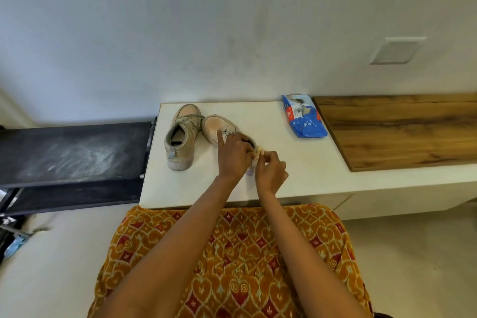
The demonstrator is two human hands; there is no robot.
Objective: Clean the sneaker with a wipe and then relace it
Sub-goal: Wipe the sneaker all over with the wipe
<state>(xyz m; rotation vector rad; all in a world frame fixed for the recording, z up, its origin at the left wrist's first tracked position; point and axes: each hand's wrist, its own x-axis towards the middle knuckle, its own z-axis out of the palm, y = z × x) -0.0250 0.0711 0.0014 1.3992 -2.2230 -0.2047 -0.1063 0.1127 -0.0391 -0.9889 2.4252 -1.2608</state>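
Centrally, the right hand (271, 171) is pinching a small crumpled wipe (259, 155) between curled fingertips, just at the heel end of the near sneaker (215, 128). The left hand (233, 153) is resting on that sneaker's collar, fingers curled over the opening, index finger lying straight along the upper toward the pale toe; whether it is also touching the wipe cannot be told. The second sneaker (180, 137) is standing just beside the first, on the left, laced, toe pointing toward the wall. Both are sitting on the white countertop (296, 162). A blue wipes packet (303, 117) is lying well apart to the right, beside a wooden panel (400, 131). Patterned orange fabric (232, 253) is filling the foreground.
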